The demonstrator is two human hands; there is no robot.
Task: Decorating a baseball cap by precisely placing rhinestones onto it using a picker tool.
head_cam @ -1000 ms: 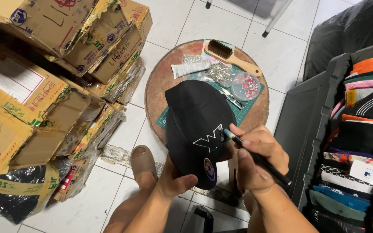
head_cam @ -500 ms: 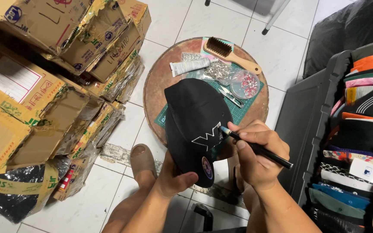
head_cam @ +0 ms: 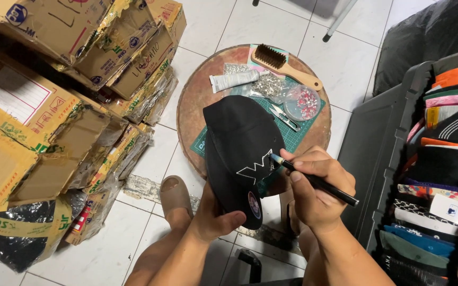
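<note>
- Left hand (head_cam: 214, 216) grips black cap (head_cam: 239, 143) by its brim, over the round table (head_cam: 192, 114).
- Right hand (head_cam: 314, 193) pinches black pen tool (head_cam: 316, 181); tip apparently touches the cap's silver design (head_cam: 254, 168).

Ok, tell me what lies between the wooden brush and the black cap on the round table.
In the head view, a white tube and bags of silver studs lie between the wooden brush and black cap.
</note>
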